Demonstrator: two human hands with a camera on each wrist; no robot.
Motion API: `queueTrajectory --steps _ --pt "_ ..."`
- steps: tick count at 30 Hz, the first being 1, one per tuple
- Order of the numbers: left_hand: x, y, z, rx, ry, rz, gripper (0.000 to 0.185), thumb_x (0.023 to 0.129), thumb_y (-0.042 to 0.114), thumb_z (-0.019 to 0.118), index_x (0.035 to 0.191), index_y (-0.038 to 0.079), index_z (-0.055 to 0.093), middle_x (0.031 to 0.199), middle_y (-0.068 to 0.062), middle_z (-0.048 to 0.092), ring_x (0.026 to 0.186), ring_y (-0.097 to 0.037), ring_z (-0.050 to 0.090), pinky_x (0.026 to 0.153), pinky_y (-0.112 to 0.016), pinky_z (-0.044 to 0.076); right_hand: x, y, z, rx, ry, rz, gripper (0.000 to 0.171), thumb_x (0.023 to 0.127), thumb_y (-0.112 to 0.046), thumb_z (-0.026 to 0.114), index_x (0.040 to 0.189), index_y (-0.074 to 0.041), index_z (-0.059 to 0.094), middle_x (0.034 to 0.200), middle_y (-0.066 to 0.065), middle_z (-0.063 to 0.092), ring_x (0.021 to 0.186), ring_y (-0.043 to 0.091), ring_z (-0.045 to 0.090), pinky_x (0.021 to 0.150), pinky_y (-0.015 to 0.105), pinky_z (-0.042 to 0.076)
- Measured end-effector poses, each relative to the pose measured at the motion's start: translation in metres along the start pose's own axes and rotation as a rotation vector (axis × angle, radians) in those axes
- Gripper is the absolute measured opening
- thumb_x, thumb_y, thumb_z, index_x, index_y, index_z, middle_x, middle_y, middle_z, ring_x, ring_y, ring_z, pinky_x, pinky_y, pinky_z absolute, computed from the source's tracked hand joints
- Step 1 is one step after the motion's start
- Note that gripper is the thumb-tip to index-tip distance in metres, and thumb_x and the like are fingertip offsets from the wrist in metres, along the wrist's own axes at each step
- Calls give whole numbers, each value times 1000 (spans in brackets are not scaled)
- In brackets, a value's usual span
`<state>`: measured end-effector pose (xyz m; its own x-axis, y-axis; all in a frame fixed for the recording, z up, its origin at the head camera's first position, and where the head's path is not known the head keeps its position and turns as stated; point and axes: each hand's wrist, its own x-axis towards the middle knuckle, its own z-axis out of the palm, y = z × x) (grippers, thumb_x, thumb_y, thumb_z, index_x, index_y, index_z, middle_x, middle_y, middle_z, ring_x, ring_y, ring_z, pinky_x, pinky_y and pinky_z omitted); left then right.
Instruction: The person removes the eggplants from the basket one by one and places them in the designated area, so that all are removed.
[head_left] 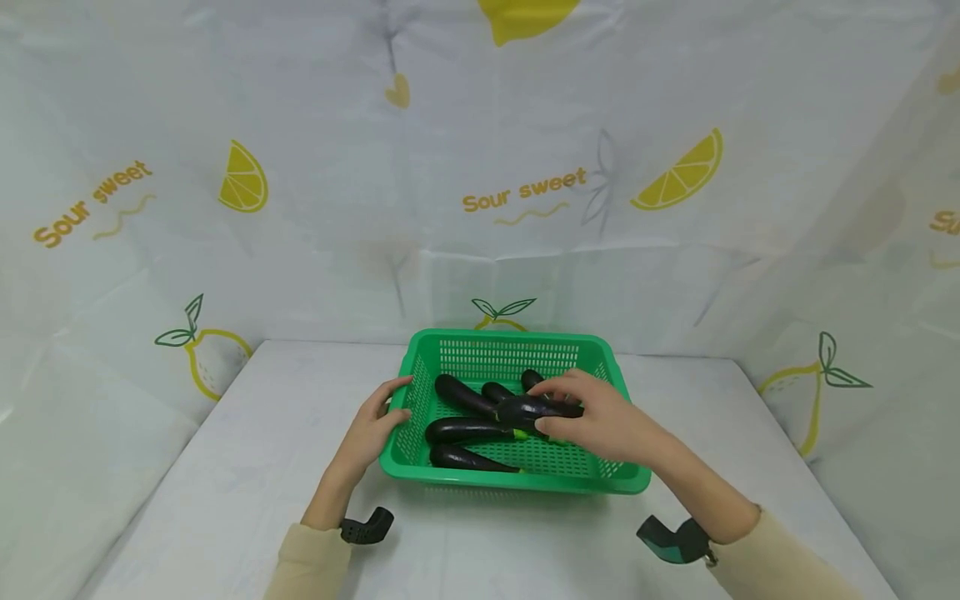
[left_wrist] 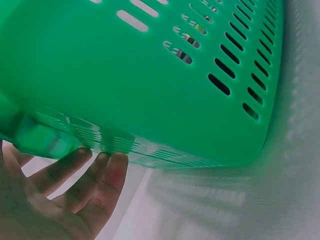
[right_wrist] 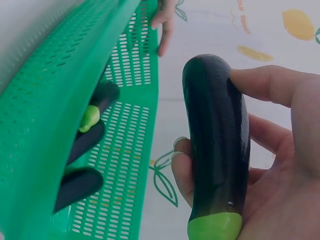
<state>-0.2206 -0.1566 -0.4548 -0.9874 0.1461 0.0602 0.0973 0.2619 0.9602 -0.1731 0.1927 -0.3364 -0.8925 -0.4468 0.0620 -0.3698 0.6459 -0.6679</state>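
My right hand [head_left: 603,423] grips a dark purple eggplant [right_wrist: 216,135] above the basket, thumb on one side and fingers curled round the other. Its green stem end [right_wrist: 216,227] points down in the right wrist view. The green plastic basket [head_left: 517,481] has slotted walls and a wide rim. At its left side my left hand [head_left: 366,433] holds the rim, fingertips [left_wrist: 117,162] against the outer wall below it. Several more eggplants [head_left: 467,430] lie in the basket, mostly in its left and middle parts; the held one and my right hand partly cover some.
The basket stands on a white-covered table [head_left: 247,483] near the back edge. Behind hangs a pale curtain [head_left: 337,250] printed with lemons and words. Black wrist devices [head_left: 367,527] are strapped at both wrists, below beige sleeves [head_left: 309,562].
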Motion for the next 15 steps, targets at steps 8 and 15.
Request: queueTrajectory --steps 8,15 --pt "-1 0 1 -1 15 -8 55 98 13 58 152 20 47 154 -18 44 133 -39 52 95 -50 50 -6 2 -11 -32 35 -2 37 95 -40 70 129 -24 68 115 -1 57 105 21 56 82 41 48" --pt "-1 1 1 -9 4 -10 55 99 12 57 153 18 46 152 -22 45 129 -40 55 92 -47 52 -9 7 -19 -40 61 -10 39 95 -38 71 131 -23 67 111 0 59 97 19 57 75 38 49"
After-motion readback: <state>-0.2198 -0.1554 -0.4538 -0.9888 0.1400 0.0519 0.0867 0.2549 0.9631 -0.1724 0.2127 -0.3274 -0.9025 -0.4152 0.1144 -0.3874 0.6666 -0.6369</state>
